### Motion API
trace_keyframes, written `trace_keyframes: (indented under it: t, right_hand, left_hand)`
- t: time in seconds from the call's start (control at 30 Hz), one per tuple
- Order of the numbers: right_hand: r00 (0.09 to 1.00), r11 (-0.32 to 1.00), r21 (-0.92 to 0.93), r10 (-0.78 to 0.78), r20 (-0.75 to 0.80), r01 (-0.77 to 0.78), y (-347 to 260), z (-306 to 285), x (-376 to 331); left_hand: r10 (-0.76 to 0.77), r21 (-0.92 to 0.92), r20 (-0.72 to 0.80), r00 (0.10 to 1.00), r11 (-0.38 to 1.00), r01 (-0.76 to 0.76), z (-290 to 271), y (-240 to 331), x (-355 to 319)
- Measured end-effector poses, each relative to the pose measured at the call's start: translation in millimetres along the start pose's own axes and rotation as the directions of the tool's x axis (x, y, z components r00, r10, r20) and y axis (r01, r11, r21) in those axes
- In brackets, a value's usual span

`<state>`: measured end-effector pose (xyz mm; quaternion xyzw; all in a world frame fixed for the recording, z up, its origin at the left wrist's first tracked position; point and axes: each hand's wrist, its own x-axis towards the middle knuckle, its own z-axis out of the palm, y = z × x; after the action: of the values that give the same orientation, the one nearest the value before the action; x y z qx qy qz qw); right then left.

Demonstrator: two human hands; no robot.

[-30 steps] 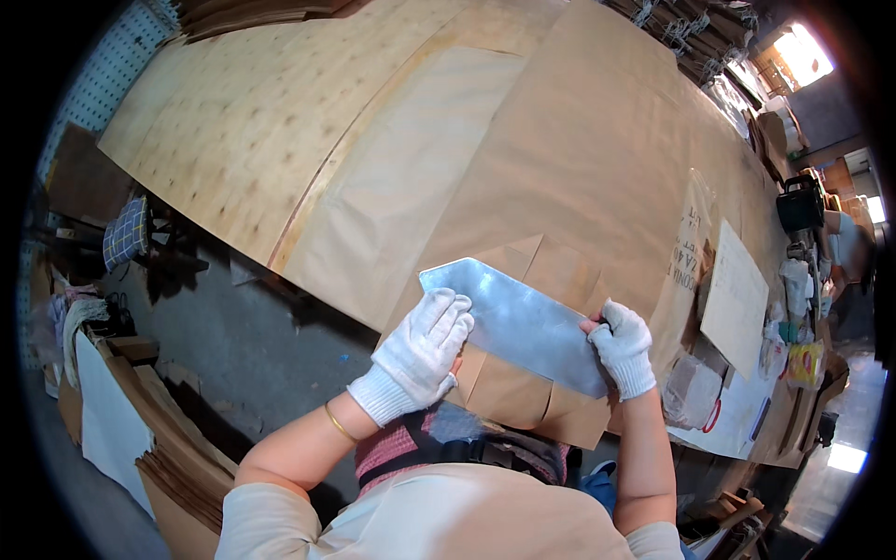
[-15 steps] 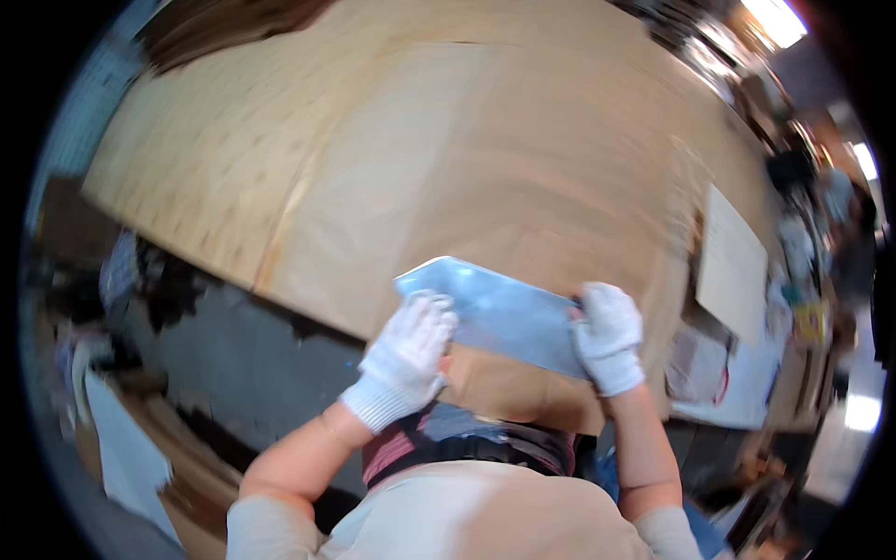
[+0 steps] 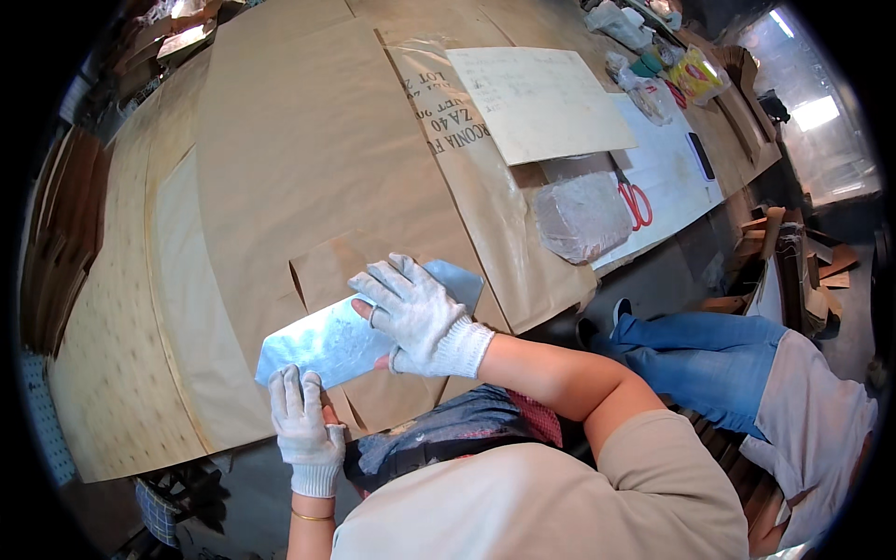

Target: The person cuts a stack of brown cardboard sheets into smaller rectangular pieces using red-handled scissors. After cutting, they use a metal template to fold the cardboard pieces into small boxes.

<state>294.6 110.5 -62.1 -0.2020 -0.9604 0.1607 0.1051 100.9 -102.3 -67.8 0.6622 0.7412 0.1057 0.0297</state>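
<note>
I see the metal plate [image 3: 317, 341] just left of frame centre, right hand [image 3: 417, 313] spread over it, left hand [image 3: 308, 425] at its lower-left edge, grip unclear; uneven pressure could skid it, creasing the brown paper [image 3: 392, 399].

Grey floor [image 3: 257, 509] beside wide wooden table [image 3: 103, 383]

Glossy metal plate [image 3: 313, 338]; matt folded paper [image 3: 381, 401]; knitted cloth gloves [image 3: 418, 319].

White knit gloves [image 3: 425, 322], thin gold bangle [image 3: 312, 517], beige short-sleeved top [image 3: 523, 504]
</note>
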Motion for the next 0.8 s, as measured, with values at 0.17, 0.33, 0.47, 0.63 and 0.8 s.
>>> trace_keyframes:
  t: [0.17,0.33,0.47,0.63,0.8]
  right_hand:
    - [1.0,1.0,0.022,0.011,-0.005,-0.011,-1.5,-1.2,0.7]
    - [0.988,0.997,-0.071,0.032,0.151,-0.021,-3.0,-9.2,1.8]
    - [0.992,0.999,-0.052,0.015,0.128,-0.009,0.3,-8.0,2.6]
    - [0.993,0.999,-0.035,0.008,0.121,-0.003,3.8,-7.5,1.2]
    - [0.999,0.994,0.105,-0.003,-0.051,0.008,0.9,1.8,-0.4]
  left_hand:
    - [-0.014,0.013,0.022,1.0,1.0,0.013,-3.9,1.4,0.5]
    - [-0.024,0.006,0.014,1.0,1.0,0.024,-8.1,4.5,2.6]
    - [-0.032,-0.015,0.02,0.999,0.999,0.033,-14.1,8.6,10.9]
    - [-0.036,-0.001,0.035,0.999,0.999,0.036,-17.2,13.2,13.8]
    - [0.005,-0.039,0.026,1.0,0.999,-0.004,-23.8,14.5,16.6]
